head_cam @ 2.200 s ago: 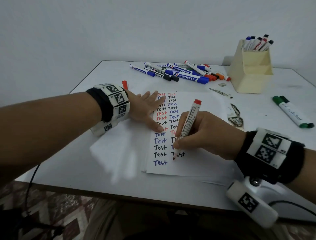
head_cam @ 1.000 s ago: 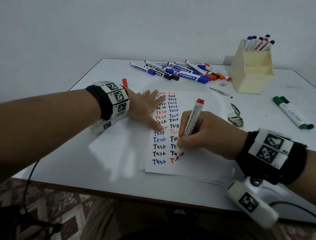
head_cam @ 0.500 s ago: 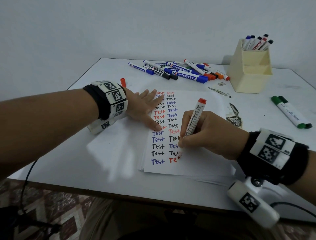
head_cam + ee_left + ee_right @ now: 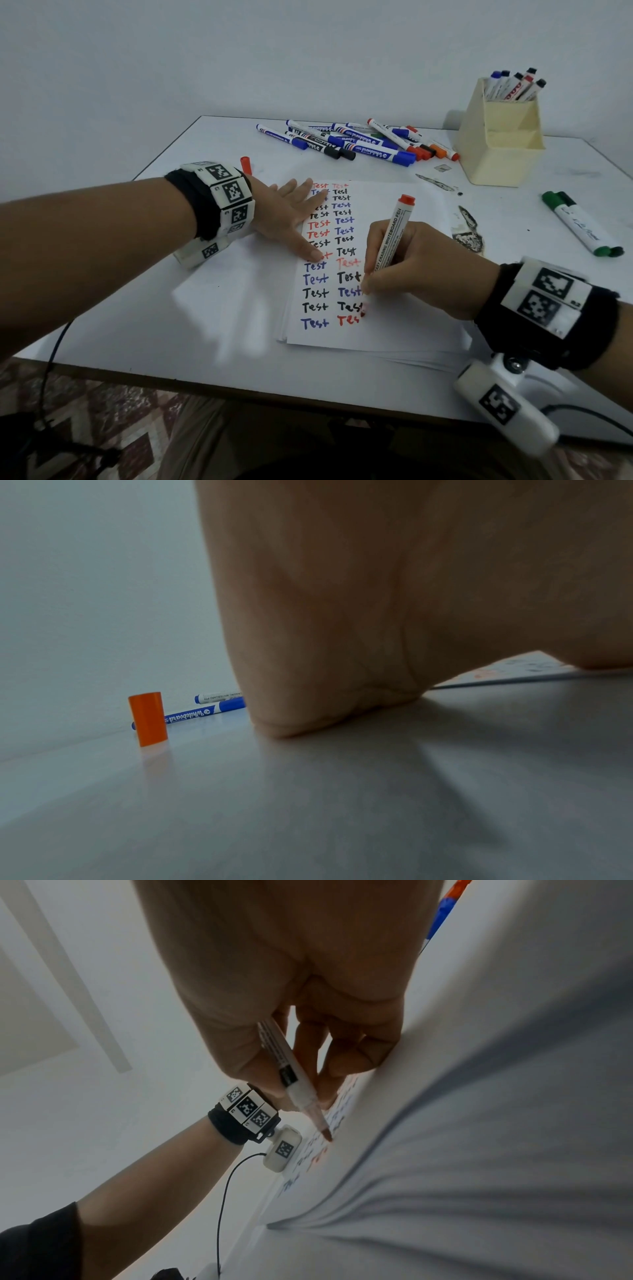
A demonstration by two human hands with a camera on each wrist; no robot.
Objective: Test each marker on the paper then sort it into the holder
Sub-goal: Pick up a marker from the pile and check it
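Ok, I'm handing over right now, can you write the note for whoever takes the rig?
Right hand: grips the uncapped red marker, tip on the paper, red "Test" unfinished.
Left hand: flat, pressing the paper down.
Red cap stands beyond the left wrist.
Done: five markers in the holder, rear compartment.
Left: finish the word, cap, sort; then the marker pile and the green markers.
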